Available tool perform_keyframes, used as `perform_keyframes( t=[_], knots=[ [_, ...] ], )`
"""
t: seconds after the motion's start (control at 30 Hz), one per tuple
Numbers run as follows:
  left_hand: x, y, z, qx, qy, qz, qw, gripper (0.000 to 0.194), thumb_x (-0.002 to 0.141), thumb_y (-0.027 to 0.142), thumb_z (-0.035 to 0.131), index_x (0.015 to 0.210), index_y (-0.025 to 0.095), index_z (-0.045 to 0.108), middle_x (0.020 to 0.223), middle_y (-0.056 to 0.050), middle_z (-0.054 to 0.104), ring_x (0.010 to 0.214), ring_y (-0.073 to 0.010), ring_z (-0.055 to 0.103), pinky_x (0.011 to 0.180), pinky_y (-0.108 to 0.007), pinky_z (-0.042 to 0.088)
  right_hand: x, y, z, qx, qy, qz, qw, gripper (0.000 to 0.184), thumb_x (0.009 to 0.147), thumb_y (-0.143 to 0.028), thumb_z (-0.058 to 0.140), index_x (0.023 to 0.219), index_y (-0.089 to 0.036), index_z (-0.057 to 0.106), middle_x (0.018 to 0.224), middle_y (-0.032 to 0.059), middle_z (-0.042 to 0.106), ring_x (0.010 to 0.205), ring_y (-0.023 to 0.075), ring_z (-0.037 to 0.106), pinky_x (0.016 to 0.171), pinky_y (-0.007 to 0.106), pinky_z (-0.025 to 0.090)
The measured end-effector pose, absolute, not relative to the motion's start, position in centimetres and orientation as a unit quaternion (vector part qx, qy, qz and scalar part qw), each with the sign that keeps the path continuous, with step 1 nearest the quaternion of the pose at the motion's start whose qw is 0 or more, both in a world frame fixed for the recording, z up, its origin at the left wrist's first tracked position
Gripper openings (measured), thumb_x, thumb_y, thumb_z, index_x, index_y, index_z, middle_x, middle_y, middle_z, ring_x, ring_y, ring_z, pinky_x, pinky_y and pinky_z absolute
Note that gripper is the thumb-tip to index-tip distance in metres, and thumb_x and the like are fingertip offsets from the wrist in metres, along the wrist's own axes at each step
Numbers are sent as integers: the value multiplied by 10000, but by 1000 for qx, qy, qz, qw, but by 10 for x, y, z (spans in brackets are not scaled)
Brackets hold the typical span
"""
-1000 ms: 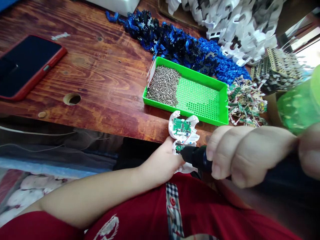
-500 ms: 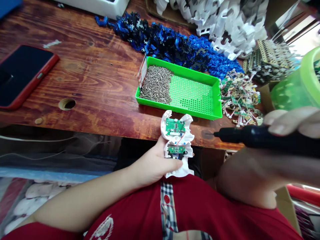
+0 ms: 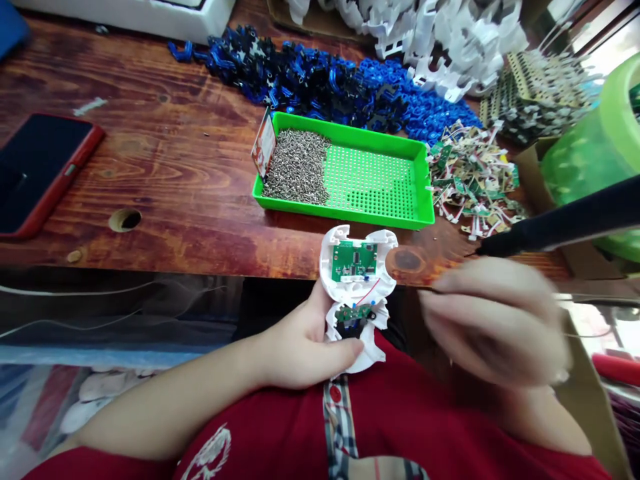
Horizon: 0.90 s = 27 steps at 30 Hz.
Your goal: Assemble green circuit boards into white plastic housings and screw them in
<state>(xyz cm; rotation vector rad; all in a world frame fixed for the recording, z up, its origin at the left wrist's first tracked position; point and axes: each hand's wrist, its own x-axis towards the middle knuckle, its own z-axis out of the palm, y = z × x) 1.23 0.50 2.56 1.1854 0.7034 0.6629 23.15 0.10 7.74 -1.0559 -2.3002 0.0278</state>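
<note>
My left hand (image 3: pixel 310 343) grips a white plastic housing (image 3: pixel 330 283) near the front edge of the table, its thumb pressed across the lower part. In the upper half of the housing lies a green circuit board (image 3: pixel 355 260); a smaller board (image 3: pixel 353 313) sits below it, near a red wire. My right hand (image 3: pixel 495 320), blurred, is to the right of the housing with its fingers curled and the tips pinched. Whatever is between those tips is too small and smeared to make out. Just above that hand slants a black electric screwdriver (image 3: pixel 565 220), apart from the fingers.
A green perforated tray (image 3: pixel 345 215) holds many small screws (image 3: pixel 297 167). Behind it lie piles of blue and black parts (image 3: pixel 320 87) and white housings (image 3: pixel 450 40). Small wired boards (image 3: pixel 473 177) and a green tub (image 3: pixel 585 160) are at right, a phone (image 3: pixel 40 167) at left.
My right hand has let go of the screwdriver and moved down and left, towards the housing. The screwdriver now tilts upward to the right. The housing is turned slightly in my left hand.
</note>
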Motion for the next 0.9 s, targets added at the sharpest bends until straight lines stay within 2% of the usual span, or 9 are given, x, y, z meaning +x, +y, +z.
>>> perform_keyframes(
  t=[0.13, 0.27, 0.4, 0.5, 0.63, 0.77, 0.9],
  knots=[
    [15, 3, 23, 576, 274, 307, 707, 699, 733, 82, 551, 1369, 162, 273, 1389, -160, 409, 1292, -293, 388, 1081, -460, 287, 225, 7, 75, -348, -915, -1, 205, 247, 817, -127, 553, 1047, -204, 602, 957, 46, 631, 899, 171, 570, 754, 311, 456],
    [17, 3, 19, 600, 274, 331, 675, 755, 724, 64, 546, 1392, 164, 208, 1345, -172, 451, 1221, -294, 472, 1034, -435, 368, 218, 15, 78, -339, -920, -25, 197, 244, 824, -148, 556, 1057, -208, 598, 977, 39, 641, 924, 177, 578, 759, 308, 455],
    [14, 5, 20, 652, 288, 338, 614, 703, 718, 58, 556, 1361, 155, 287, 1245, -164, 539, 1086, -275, 571, 952, -407, 446, 213, 19, 80, -307, -925, -67, 212, 204, 834, -150, 542, 1020, -181, 619, 940, 50, 650, 864, 170, 587, 714, 302, 469],
    [11, 6, 23, 680, 297, 335, 580, 591, 728, 66, 556, 1292, 155, 403, 1262, -156, 531, 1115, -275, 549, 975, -405, 425, 212, 21, 76, -271, -930, -105, 227, 189, 817, -176, 573, 993, -189, 642, 951, 46, 654, 856, 165, 596, 675, 292, 487],
    [9, 6, 24, 706, 310, 305, 558, 387, 776, 72, 524, 1153, 156, 545, 1257, -126, 552, 1157, -258, 519, 999, -392, 402, 212, 22, 73, -239, -928, -110, 265, 242, 775, -238, 633, 1010, -188, 656, 1002, 48, 656, 907, 180, 606, 717, 295, 542],
    [9, 8, 24, 719, 288, 309, 551, 408, 786, 94, 531, 1187, 169, 519, 1208, -108, 589, 1207, -267, 476, 1019, -410, 385, 208, 21, 73, -216, -938, -80, 260, 230, 802, -227, 586, 1002, -138, 657, 1030, 76, 666, 901, 196, 636, 732, 303, 579],
    [11, 12, 27, 731, 254, 326, 544, 411, 791, 87, 504, 1193, 169, 497, 1245, -123, 558, 1183, -262, 501, 1029, -398, 377, 205, 19, 67, -198, -928, -87, 302, 209, 832, -204, 544, 998, -145, 656, 1052, 61, 667, 934, 172, 632, 717, 278, 569]
  ],
)
